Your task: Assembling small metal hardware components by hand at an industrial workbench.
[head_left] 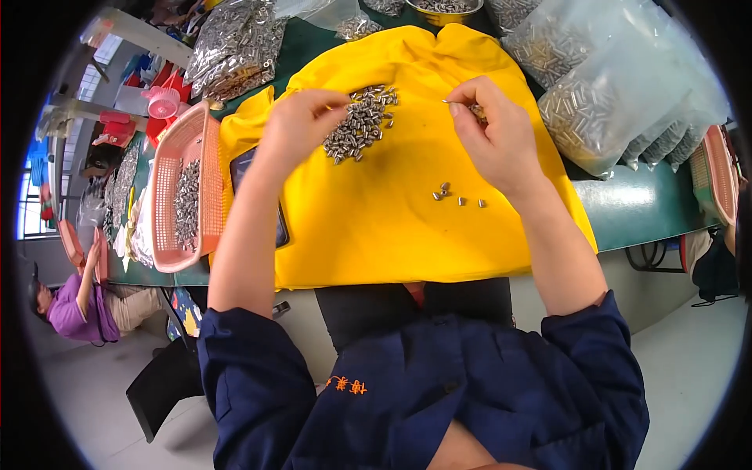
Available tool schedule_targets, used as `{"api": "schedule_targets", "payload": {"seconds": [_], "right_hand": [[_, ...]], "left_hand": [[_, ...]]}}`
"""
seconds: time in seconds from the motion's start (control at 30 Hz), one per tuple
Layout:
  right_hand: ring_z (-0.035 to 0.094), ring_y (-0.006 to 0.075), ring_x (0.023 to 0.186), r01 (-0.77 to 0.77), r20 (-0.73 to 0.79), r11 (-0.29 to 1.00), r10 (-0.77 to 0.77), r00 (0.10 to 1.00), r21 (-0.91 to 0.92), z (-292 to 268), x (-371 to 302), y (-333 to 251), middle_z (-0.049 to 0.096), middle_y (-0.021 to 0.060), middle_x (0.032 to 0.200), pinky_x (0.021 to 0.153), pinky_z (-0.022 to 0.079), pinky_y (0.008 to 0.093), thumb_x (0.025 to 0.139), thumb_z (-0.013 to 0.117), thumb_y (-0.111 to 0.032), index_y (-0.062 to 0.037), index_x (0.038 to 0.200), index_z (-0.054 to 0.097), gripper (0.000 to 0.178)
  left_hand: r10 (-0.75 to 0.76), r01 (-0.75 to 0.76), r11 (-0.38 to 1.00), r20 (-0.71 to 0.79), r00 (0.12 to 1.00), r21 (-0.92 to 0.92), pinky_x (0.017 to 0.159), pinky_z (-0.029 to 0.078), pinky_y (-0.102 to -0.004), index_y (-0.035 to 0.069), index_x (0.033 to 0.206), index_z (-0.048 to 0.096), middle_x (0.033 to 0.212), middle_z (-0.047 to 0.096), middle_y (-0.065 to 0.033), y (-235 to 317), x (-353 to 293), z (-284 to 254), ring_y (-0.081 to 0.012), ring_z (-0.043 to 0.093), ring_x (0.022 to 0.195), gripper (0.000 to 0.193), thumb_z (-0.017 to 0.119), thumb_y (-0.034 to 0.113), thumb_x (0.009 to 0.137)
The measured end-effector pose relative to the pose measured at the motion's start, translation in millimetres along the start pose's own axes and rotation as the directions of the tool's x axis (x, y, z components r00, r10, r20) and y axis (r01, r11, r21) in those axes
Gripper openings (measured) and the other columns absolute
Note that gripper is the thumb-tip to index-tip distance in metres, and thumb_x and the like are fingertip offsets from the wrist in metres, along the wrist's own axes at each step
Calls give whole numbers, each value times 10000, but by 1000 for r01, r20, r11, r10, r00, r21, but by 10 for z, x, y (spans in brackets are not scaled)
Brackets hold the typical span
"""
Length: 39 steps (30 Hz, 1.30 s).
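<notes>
Pick lightly from the edge of the pile (362,125), one part at a time, without pushing the others across the yellow cloth (376,243). In left hand (301,117), narrow grip at upper left of the pile; cannot tell if holding any part. In right hand (501,133), narrow pinch of thumb and finger on a small metal piece (446,100), above the cloth, farther away than the loose parts (460,201)

Left fingers (332,100) by metal pile (356,129), right fingers (467,91) around perhaps a pin (445,101)
</notes>
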State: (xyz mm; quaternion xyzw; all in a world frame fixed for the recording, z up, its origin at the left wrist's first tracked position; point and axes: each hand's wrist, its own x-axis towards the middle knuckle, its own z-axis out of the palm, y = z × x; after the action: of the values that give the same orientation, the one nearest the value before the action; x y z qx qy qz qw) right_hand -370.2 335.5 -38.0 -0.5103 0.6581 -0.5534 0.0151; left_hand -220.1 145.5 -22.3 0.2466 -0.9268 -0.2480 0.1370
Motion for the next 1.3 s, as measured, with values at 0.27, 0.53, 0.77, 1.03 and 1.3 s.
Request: {"api": "schedule_targets", "payload": {"seconds": [0.27, 0.53, 0.77, 1.03, 1.3], "right_hand": [[433, 77, 540, -37, 13, 999, 37, 999, -9, 17, -22, 6, 502, 27, 651, 505, 365, 205, 790, 517, -52, -25, 839, 506, 56], [498, 170, 535, -41, 1, 999, 41, 999, -20, 19, -12, 18, 552, 76, 659, 521, 401, 260, 761, 513, -87, -34, 816, 502, 77], [466, 117, 553, -135, 92, 972, 119, 989, 195, 18, -28, 6, 549, 52, 684, 527, 388, 237, 759, 517, -92, -25, 805, 500, 82], [413, 63, 637, -323, 338, 931, 252, 907, 170, -40, -12, -56, 458, -16, 709, 565, 365, 197, 766, 506, -62, -27, 806, 476, 62], [507, 162, 583, -195, 274, 975, 160, 948, 108, 13, -25, -6, 545, 69, 661, 552, 410, 267, 721, 514, -121, -35, 768, 496, 99]], "left_hand": [[148, -155, 975, 53, 988, 157, 661, 442, -368, 54, 786, 613, 784, 579, -119, 66, -419, 300, -289, 559, 742, 127, 606, 140, 693], [162, -195, 951, 150, 975, 239, 694, 441, -378, 49, 793, 619, 790, 576, -135, 31, -373, 200, -303, 550, 765, 129, 567, 112, 693], [-79, 243, 573, 243, 967, -783, 670, 467, -218, -30, 896, 561, 822, 597, -59, 392, -235, 386, -124, 589, 722, 124, 560, 36, 791], [-1, 171, 313, 180, 984, -934, 702, 481, -243, -47, 911, 573, 824, 610, -98, 439, -191, 619, -156, 601, 746, 152, 569, -20, 761], [17, 149, 359, 166, 986, -922, 700, 475, -229, -44, 890, 583, 818, 615, -92, 432, -191, 615, -143, 601, 743, 133, 570, -21, 760]]}}
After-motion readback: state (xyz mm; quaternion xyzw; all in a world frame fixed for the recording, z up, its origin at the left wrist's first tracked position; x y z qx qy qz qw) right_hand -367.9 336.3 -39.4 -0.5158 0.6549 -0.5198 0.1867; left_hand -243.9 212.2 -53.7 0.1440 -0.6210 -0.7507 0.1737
